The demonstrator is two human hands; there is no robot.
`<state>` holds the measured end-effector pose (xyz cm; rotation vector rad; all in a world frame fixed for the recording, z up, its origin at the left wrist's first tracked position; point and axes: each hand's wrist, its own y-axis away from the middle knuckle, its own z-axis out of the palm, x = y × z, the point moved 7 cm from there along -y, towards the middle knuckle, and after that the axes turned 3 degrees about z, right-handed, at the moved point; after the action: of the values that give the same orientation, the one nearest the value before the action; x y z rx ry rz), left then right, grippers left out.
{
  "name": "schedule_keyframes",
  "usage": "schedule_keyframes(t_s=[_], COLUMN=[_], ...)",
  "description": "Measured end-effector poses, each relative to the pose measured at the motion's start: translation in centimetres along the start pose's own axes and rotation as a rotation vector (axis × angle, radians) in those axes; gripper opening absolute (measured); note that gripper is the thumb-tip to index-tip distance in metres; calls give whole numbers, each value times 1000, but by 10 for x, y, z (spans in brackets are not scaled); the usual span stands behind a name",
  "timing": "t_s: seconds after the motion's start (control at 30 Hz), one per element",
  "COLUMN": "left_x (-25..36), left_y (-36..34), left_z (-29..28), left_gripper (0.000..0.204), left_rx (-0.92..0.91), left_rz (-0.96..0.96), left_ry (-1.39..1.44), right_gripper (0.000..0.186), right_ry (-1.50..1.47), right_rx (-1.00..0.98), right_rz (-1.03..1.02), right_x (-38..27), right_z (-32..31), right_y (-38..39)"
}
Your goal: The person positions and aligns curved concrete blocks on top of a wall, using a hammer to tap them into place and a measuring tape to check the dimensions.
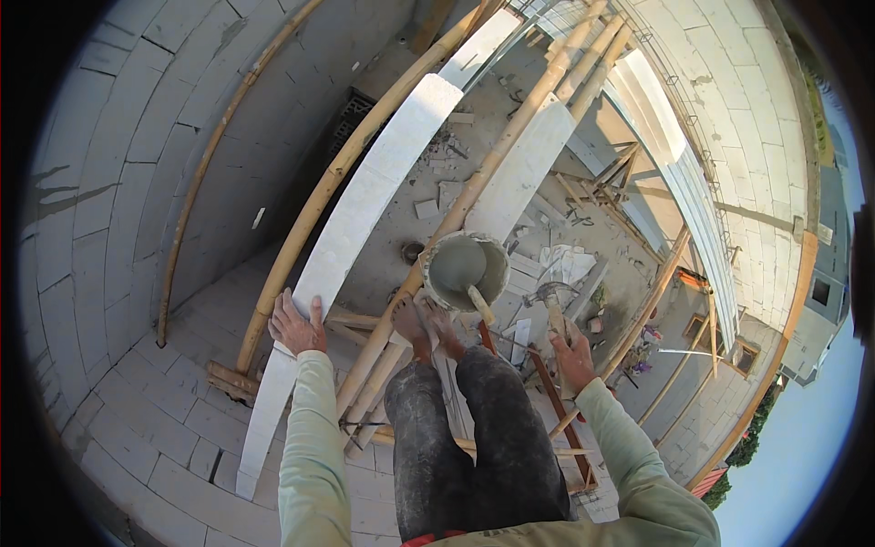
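My left hand (297, 325) lies with its fingers spread on top of a long, narrow row of white blocks (369, 196), close to a joint between two of them. In my right hand (574, 357) is a claw hammer (550, 294), gripped by its wooden handle with the metal head pointing away from me. Between the two hands stands a round bucket (503, 284) holding grey wet mortar (447, 263). A wooden handle (480, 304) leans out over its near rim; the tool's other end is hidden in the mortar.
My bare feet (415, 326) stand on bamboo poles (369, 363) just behind the bucket. A thick bamboo pole (314, 205) runs left of the block row, and a white board (521, 171) lies beyond the bucket. Far below, rubble covers a floor (396, 223). Block walls (128, 210) rise around.
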<state>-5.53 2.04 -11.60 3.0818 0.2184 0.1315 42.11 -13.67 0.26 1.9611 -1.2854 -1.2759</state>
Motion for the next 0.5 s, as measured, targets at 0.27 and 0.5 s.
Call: schedule_keyframes(t_s=[0.27, 0.5], left_x=[2, 5], left_y=[-1, -1], left_z=[-9, -4], left_gripper=[64, 63], left_rx=[-8, -39], left_rz=[-6, -7], left_ry=[19, 25], right_gripper=[43, 38], right_ry=[43, -18], right_rx=[123, 240], right_rz=[5, 105], right_x=[-9, -13], right_z=[-50, -88], right_y=[-3, -31])
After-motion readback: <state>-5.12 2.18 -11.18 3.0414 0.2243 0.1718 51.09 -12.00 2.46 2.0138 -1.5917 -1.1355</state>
